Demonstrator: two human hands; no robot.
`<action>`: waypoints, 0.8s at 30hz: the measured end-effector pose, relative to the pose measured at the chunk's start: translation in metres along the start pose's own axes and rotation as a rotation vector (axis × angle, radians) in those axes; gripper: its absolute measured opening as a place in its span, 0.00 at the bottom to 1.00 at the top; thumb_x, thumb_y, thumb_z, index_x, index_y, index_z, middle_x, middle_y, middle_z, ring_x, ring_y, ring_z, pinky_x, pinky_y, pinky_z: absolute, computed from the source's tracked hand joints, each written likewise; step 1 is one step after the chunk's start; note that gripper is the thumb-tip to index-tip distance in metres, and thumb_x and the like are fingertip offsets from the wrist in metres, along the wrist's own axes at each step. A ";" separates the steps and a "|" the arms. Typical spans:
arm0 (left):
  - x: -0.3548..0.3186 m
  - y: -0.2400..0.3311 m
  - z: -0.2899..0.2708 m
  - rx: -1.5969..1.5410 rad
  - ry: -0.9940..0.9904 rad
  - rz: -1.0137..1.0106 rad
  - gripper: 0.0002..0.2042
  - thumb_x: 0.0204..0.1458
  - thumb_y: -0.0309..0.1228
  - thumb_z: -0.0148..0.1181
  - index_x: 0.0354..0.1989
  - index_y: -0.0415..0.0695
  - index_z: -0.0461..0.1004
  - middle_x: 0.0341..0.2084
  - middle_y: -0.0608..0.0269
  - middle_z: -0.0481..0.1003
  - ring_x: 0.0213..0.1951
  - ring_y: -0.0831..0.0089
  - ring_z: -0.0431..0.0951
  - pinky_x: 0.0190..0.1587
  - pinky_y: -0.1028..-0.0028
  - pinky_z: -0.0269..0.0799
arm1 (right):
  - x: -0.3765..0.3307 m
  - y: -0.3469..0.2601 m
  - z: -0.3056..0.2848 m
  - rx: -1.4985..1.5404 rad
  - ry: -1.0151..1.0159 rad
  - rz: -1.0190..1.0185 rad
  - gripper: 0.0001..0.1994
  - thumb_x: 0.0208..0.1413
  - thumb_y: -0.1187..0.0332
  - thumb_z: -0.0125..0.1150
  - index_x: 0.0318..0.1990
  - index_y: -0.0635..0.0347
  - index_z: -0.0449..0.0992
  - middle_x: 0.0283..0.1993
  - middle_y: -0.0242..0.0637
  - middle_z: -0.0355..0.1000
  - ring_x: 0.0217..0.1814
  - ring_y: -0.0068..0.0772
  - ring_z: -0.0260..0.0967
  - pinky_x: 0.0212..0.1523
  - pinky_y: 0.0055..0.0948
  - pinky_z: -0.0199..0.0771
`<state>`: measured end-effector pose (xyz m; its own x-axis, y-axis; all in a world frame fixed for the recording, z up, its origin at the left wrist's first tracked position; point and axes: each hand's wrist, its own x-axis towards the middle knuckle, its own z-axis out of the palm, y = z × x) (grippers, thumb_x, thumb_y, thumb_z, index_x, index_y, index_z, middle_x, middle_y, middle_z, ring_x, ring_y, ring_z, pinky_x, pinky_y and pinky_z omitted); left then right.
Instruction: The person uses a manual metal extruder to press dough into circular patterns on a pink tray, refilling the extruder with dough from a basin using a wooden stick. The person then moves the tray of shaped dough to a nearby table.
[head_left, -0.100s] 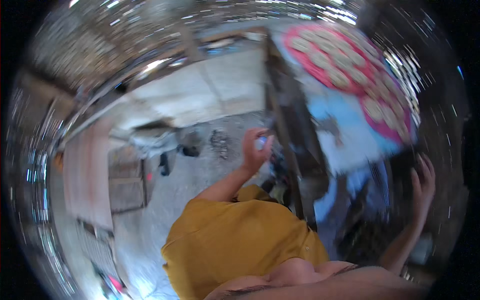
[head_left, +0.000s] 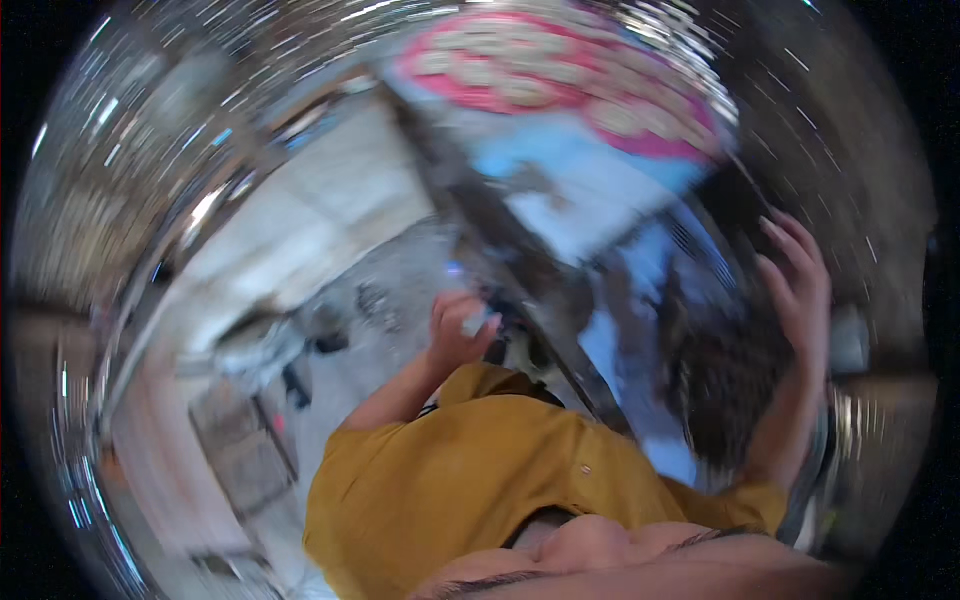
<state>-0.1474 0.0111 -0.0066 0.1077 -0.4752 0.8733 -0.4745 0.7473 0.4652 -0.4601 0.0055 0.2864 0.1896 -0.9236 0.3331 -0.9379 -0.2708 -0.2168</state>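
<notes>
My left hand (head_left: 460,332) is held in front of my body with its fingers curled. A small pale, bluish-white thing (head_left: 475,323) shows between the fingers and thumb, too blurred to name. My right hand (head_left: 798,280) reaches out on the right side, fingers spread and apart, with nothing seen in it. It is nearest the right corner of a table with a blue and white cover (head_left: 570,215). On that table lie round pink trays (head_left: 462,92) bearing several flat, round, pale pieces (head_left: 525,92).
A dark wooden beam or table edge (head_left: 500,225) runs diagonally beside my left hand. Farther left is a long pale surface (head_left: 310,200). Grey floor (head_left: 400,270) lies below, with a brownish panel (head_left: 165,460) and a wooden box-like thing (head_left: 238,440) at the left. Motion smears the view.
The whole view has turned, so the table and pink trays sit farther left and higher. My right hand appears higher and more to the left; my left hand stays curled.
</notes>
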 end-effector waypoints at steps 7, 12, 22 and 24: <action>-0.097 0.062 0.031 -0.306 -0.793 0.157 0.14 0.36 0.29 0.63 0.33 0.44 0.70 0.24 0.58 0.70 0.27 0.62 0.70 0.29 0.67 0.66 | -0.248 -0.012 0.029 0.297 0.124 0.233 0.16 0.43 0.69 0.59 0.43 0.56 0.72 0.47 0.40 0.65 0.49 0.40 0.63 0.49 0.33 0.63; -0.133 0.081 0.119 -0.392 -0.920 -0.582 0.15 0.40 0.20 0.56 0.41 0.37 0.69 0.35 0.58 0.72 0.37 0.69 0.71 0.40 0.75 0.67 | -0.418 -0.032 0.038 0.407 0.093 0.435 0.15 0.48 0.64 0.56 0.43 0.59 0.70 0.44 0.41 0.67 0.45 0.41 0.65 0.46 0.34 0.65; -0.188 0.102 0.219 -0.589 -1.348 -1.354 0.25 0.49 0.40 0.51 0.55 0.47 0.55 0.44 0.60 0.66 0.44 0.65 0.64 0.42 0.62 0.62 | -0.593 -0.138 0.053 0.226 0.440 1.180 0.16 0.48 0.62 0.56 0.44 0.57 0.70 0.40 0.40 0.68 0.35 0.37 0.68 0.35 0.31 0.69; -0.189 0.128 0.224 -0.599 -1.355 -1.299 0.25 0.49 0.40 0.51 0.55 0.47 0.55 0.43 0.60 0.66 0.44 0.66 0.64 0.41 0.62 0.62 | -0.612 -0.156 0.070 0.259 0.615 1.317 0.16 0.46 0.60 0.56 0.42 0.57 0.72 0.33 0.44 0.69 0.35 0.41 0.67 0.37 0.34 0.66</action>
<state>-0.4240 0.0929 -0.1449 -0.6744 -0.5363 -0.5075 -0.3361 -0.3890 0.8577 -0.4097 0.5939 0.0518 -0.9513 -0.2967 0.0841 -0.2428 0.5523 -0.7975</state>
